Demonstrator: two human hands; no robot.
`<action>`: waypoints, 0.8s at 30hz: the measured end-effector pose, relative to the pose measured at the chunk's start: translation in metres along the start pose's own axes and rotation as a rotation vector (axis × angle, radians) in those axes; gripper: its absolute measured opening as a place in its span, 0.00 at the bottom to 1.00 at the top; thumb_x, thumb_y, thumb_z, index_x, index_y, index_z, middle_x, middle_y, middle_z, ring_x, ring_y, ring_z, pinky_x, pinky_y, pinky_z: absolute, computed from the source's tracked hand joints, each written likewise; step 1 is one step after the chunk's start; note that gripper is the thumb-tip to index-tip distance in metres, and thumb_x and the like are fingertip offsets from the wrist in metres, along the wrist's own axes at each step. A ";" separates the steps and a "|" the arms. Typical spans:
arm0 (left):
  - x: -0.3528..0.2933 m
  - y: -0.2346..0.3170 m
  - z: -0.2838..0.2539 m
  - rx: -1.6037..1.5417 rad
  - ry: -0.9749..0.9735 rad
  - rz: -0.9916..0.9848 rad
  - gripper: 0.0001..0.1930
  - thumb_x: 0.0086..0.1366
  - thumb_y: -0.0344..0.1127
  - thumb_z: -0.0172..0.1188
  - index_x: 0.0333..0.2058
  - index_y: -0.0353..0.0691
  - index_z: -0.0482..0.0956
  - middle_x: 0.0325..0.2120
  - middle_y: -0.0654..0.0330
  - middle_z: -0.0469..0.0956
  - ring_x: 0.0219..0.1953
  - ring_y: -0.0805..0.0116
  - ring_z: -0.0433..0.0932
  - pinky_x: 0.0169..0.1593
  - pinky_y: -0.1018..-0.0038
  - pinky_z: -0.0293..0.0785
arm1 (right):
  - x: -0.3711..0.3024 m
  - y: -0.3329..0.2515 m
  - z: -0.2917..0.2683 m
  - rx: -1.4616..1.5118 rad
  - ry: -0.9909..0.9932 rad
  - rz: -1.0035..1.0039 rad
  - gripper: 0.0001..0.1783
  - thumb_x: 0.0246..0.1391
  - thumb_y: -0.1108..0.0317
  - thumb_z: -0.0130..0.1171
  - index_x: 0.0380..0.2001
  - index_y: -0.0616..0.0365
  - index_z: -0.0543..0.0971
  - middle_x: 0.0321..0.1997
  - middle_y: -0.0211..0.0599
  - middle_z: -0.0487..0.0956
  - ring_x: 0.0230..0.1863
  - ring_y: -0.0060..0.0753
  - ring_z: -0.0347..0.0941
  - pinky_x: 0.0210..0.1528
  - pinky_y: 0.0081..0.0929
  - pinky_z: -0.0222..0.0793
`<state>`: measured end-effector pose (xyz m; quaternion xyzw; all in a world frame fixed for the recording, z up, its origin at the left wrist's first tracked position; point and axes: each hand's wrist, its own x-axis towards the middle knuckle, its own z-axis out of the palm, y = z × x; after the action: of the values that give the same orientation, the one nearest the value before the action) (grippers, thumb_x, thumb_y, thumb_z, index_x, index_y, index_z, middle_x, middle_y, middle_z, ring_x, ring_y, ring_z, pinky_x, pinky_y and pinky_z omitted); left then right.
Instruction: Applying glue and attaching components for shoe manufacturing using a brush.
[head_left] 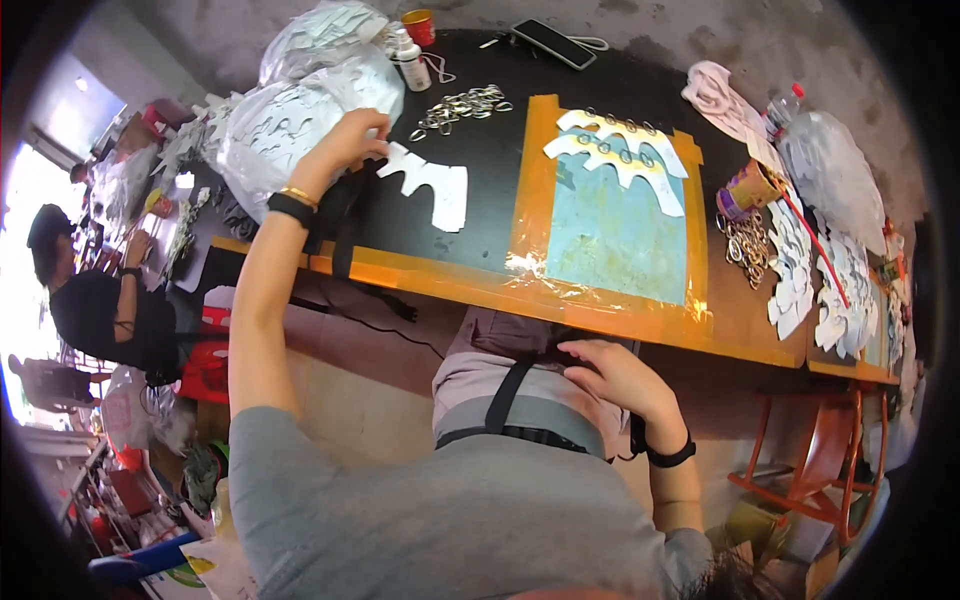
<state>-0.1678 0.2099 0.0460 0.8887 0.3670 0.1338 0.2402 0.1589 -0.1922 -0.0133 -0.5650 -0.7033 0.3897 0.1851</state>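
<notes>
My left hand (345,143) reaches over the black table, its thumb and fingers closed on the near-left end of a white scalloped cut-out piece (440,188). This piece lies beside a clear plastic bag (300,125) filled with similar white pieces. My right hand (612,375) rests at my lap below the table edge, fingers loosely stretched and holding nothing visible. On a blue-green board (620,245) edged with orange tape lie two white scalloped pieces (625,165) with metal rings along them and yellowish smears. A pile of metal rings (465,108) sits behind the board's left side.
A phone (553,44), a white bottle (411,62) and a red-yellow cup (420,27) stand far back. On the right are a tin (745,192) with a red stick (820,250), golden rings (742,250) and more white pieces (790,275). Another person (110,300) works at left.
</notes>
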 end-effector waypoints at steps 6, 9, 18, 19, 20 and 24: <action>-0.018 -0.001 -0.012 -0.142 0.099 -0.190 0.06 0.56 0.27 0.66 0.29 0.31 0.79 0.28 0.56 0.81 0.20 0.71 0.77 0.29 0.76 0.74 | 0.005 -0.011 -0.013 -0.004 0.000 -0.003 0.22 0.58 0.63 0.60 0.53 0.61 0.75 0.45 0.52 0.79 0.46 0.50 0.76 0.49 0.36 0.72; -0.022 -0.010 0.000 -0.109 0.252 -0.097 0.08 0.58 0.25 0.63 0.36 0.30 0.81 0.23 0.57 0.79 0.13 0.71 0.74 0.19 0.76 0.68 | 0.008 -0.013 0.000 -0.039 -0.007 -0.075 0.22 0.58 0.62 0.59 0.54 0.60 0.75 0.46 0.51 0.79 0.47 0.50 0.76 0.50 0.36 0.72; -0.017 -0.043 0.015 0.142 0.123 0.191 0.17 0.52 0.28 0.70 0.42 0.35 0.82 0.31 0.52 0.80 0.34 0.60 0.80 0.37 0.69 0.77 | 0.012 -0.015 0.004 -0.016 -0.085 -0.039 0.22 0.60 0.57 0.57 0.54 0.58 0.75 0.42 0.50 0.79 0.45 0.52 0.75 0.49 0.40 0.71; -0.010 -0.035 0.014 0.091 0.074 0.080 0.17 0.52 0.29 0.70 0.42 0.35 0.82 0.30 0.53 0.79 0.31 0.62 0.80 0.33 0.70 0.76 | 0.011 -0.013 0.007 -0.032 -0.057 -0.039 0.22 0.61 0.57 0.57 0.54 0.58 0.74 0.42 0.50 0.79 0.46 0.52 0.75 0.49 0.40 0.70; -0.004 -0.031 0.013 0.043 0.025 -0.037 0.17 0.52 0.29 0.70 0.41 0.35 0.81 0.28 0.54 0.79 0.28 0.63 0.80 0.29 0.70 0.76 | 0.011 -0.012 0.007 -0.031 -0.047 -0.019 0.22 0.61 0.57 0.57 0.54 0.58 0.74 0.42 0.50 0.79 0.46 0.52 0.75 0.49 0.40 0.70; 0.007 -0.041 -0.006 0.105 -0.167 -0.108 0.15 0.49 0.32 0.70 0.35 0.36 0.79 0.23 0.59 0.77 0.22 0.69 0.76 0.26 0.72 0.72 | 0.014 -0.020 -0.002 -0.015 -0.079 -0.003 0.23 0.60 0.59 0.57 0.55 0.59 0.74 0.44 0.50 0.79 0.47 0.53 0.75 0.50 0.40 0.70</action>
<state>-0.1892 0.2419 0.0297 0.8870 0.3996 0.0267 0.2298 0.1431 -0.1792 0.0007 -0.5496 -0.7136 0.4063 0.1536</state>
